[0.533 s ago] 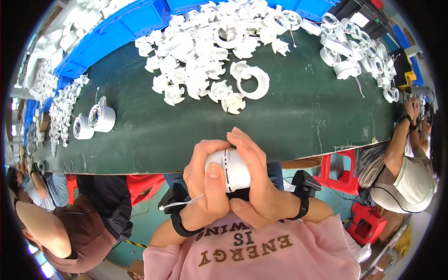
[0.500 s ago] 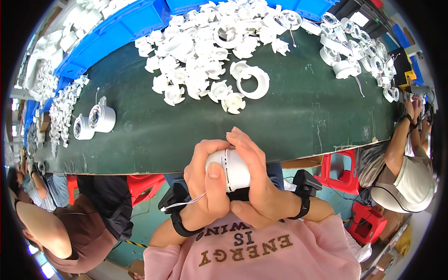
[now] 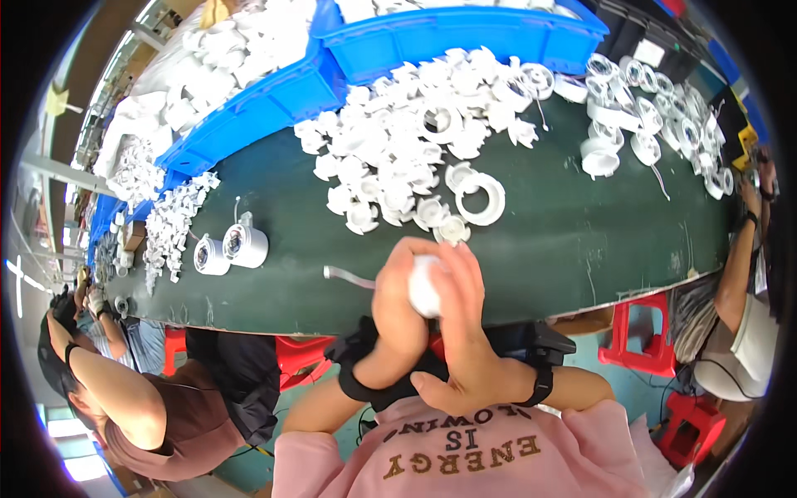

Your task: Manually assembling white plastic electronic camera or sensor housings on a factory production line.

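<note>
Above the table's near edge, a white round plastic housing [image 3: 424,286] is pressed between my two hands, mostly covered by the fingers. My left hand [image 3: 398,303] curls round its left side. Along the right side lie the fairly straight fingers of my right hand [image 3: 463,319], closed against it. A thin white wire [image 3: 352,277] with a small connector sticks out to the left past my left hand. Just beyond my fingertips lie a finned white plastic part [image 3: 452,228] and a white ring [image 3: 496,202].
A heap of finned white parts [image 3: 374,158] covers the green table [image 3: 307,282] ahead. Two assembled round units [image 3: 246,245] stand at left, several more [image 3: 647,116] at far right. Blue bins [image 3: 465,41] line the back. Co-workers [image 3: 141,382] sit on both sides; red stools [image 3: 639,340] stand below.
My hands have lifted the housing forward over the table and turned it, so less of it shows. The wire now points out left over the table. The whole view has shifted.
</note>
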`<state>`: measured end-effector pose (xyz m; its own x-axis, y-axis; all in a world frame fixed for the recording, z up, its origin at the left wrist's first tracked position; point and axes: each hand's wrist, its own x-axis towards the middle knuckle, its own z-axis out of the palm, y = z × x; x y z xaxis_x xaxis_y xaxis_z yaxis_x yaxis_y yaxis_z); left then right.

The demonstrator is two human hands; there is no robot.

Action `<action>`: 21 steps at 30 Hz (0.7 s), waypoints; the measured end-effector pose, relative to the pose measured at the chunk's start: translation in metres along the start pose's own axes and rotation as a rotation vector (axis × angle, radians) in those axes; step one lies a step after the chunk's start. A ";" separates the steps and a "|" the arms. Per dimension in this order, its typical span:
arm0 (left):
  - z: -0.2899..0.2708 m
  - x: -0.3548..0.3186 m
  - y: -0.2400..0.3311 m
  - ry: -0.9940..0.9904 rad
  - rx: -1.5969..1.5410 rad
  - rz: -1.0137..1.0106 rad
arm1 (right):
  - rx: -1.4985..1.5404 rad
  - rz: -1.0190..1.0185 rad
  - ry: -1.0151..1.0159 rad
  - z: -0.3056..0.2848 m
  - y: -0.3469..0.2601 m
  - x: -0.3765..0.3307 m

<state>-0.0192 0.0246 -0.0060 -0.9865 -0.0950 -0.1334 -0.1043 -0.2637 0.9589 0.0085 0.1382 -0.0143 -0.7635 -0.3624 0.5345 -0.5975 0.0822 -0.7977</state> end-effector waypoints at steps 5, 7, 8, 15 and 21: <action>-0.016 0.016 0.033 -0.237 -0.610 -0.589 | -0.084 0.107 0.143 -0.033 -0.002 0.005; -0.009 0.014 0.035 -0.195 -0.597 -0.601 | -0.111 0.114 0.215 -0.037 0.004 0.005; -0.002 0.011 0.038 -0.147 -0.627 -0.643 | -0.205 0.085 0.178 -0.041 0.002 0.006; 0.001 -0.005 0.022 -0.475 1.040 0.413 | -0.423 -0.060 0.176 -0.042 0.012 0.007; 0.006 -0.004 0.020 -0.226 -0.488 -0.668 | -0.374 -0.105 0.229 -0.046 0.016 0.004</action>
<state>-0.0182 0.0258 0.0153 -0.7442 0.4074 -0.5294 -0.6579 -0.5844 0.4751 -0.0154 0.1811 -0.0125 -0.7035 -0.1758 0.6886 -0.6900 0.4012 -0.6025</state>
